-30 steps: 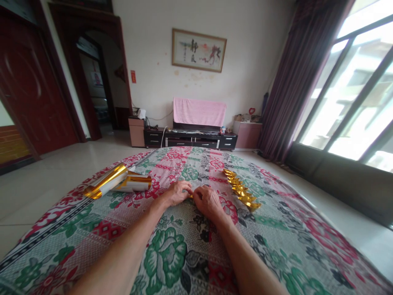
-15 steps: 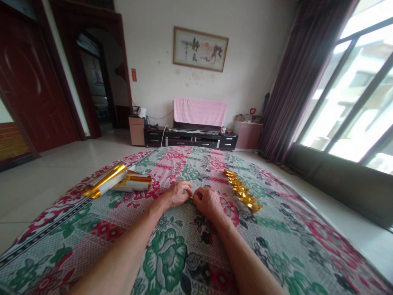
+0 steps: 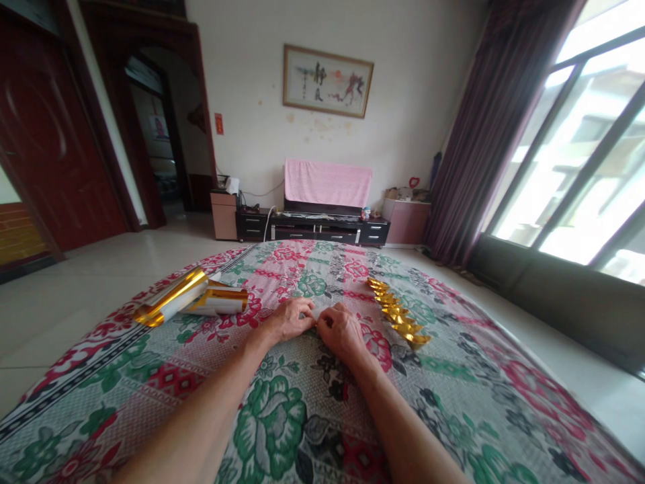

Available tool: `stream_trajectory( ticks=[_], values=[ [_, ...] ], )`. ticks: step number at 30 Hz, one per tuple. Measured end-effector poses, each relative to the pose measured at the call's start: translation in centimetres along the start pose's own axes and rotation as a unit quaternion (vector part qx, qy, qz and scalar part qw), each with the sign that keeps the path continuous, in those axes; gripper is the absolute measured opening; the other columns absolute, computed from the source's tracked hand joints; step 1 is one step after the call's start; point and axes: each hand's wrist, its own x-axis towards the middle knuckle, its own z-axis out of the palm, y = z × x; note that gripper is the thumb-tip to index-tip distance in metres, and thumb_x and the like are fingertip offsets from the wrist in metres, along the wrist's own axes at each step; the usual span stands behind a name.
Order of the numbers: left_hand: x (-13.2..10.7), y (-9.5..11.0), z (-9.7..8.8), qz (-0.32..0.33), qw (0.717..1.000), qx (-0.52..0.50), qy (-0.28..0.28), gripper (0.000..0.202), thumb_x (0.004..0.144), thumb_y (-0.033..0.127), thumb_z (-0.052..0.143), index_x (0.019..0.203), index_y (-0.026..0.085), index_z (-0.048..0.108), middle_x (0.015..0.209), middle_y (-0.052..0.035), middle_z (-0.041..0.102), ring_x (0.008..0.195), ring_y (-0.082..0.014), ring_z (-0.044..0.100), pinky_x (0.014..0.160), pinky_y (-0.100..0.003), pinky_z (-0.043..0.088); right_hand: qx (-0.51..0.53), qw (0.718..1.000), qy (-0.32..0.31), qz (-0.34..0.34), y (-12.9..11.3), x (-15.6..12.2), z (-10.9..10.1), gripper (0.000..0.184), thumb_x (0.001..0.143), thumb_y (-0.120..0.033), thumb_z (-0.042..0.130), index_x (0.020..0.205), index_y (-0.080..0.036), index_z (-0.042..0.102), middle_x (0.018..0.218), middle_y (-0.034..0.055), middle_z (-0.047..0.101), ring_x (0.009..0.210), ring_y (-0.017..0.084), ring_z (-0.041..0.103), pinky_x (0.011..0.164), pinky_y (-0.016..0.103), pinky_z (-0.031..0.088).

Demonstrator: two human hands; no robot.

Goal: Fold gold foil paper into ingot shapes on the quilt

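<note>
My left hand [image 3: 292, 317] and my right hand [image 3: 341, 328] meet above the middle of the tablecloth, fingers bent and closed. Between their fingertips is a small piece of foil paper [image 3: 317, 313], its pale side showing; most of it is hidden by the fingers. To the right, several folded gold paper ingots [image 3: 396, 313] stand in a slanting row. Over on the left lie curled sheets of gold foil paper [image 3: 176, 296], gold on one side and white on the other, partly overlapping.
A flowered cloth [image 3: 272, 423] covers the rounded table. Beyond it stand a low black cabinet [image 3: 254, 225] and a television under a pink towel [image 3: 327, 181]. A purple curtain [image 3: 463, 134] hangs beside the window at right; doors are at left.
The gold bit that showed between my fingertips is out of sight, and a pale surface shows there instead. Both hands stay in nearly the same place.
</note>
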Motion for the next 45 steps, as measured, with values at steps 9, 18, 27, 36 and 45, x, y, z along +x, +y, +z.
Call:
stream_trajectory(
  ticks=[9,18,27,36,45],
  values=[
    [-0.2,0.7,0.1,-0.003,0.999,0.036,0.011,0.014,0.070,0.014,0.054,0.061,0.017,0.065,0.099,-0.0046,0.065,0.091,-0.0159,0.060,0.084,-0.024,0.045,0.012,1.000,-0.002,0.006,-0.1,0.1,-0.3,0.014,0.075,-0.016,0.052,0.067,-0.018,0.064,0.071,0.0017,0.056,0.064,0.010,0.053,0.058,0.018,0.034],
    [-0.2,0.6,0.3,0.023,0.998,0.042,0.028,0.012,0.068,0.008,0.054,0.066,0.017,0.062,0.095,-0.0050,0.064,0.091,-0.0156,0.059,0.084,-0.027,0.046,0.018,1.000,-0.002,0.011,0.1,0.1,-0.2,0.013,0.073,-0.015,0.053,0.066,-0.017,0.063,0.071,0.0016,0.056,0.065,0.010,0.053,0.059,0.018,0.034],
    [-0.2,-0.2,0.9,0.033,0.998,0.045,0.041,0.011,0.068,0.009,0.054,0.070,0.018,0.060,0.097,-0.0051,0.063,0.095,-0.0162,0.057,0.087,-0.029,0.045,0.024,0.999,-0.010,0.020,-0.1,0.2,-0.1,0.013,0.073,-0.016,0.052,0.065,-0.017,0.062,0.071,0.0020,0.055,0.064,0.010,0.052,0.059,0.019,0.034],
    [-0.2,0.1,1.1,0.046,0.996,0.047,0.053,0.012,0.068,0.008,0.053,0.067,0.018,0.060,0.094,-0.0046,0.063,0.091,-0.0158,0.058,0.086,-0.028,0.045,0.060,0.998,-0.008,0.009,0.3,0.1,-0.6,0.013,0.074,-0.015,0.051,0.067,-0.017,0.061,0.071,0.0022,0.055,0.066,0.011,0.052,0.060,0.019,0.035],
    [-0.2,0.2,1.1,0.054,0.995,0.054,0.060,0.014,0.068,0.006,0.051,0.066,0.017,0.059,0.090,-0.0043,0.063,0.086,-0.0152,0.058,0.082,-0.028,0.046,0.104,0.995,-0.008,-0.008,0.8,-0.1,-1.5,0.011,0.071,-0.011,0.052,0.065,-0.016,0.060,0.067,0.0011,0.056,0.061,0.010,0.050,0.058,0.018,0.035]
  ],
)
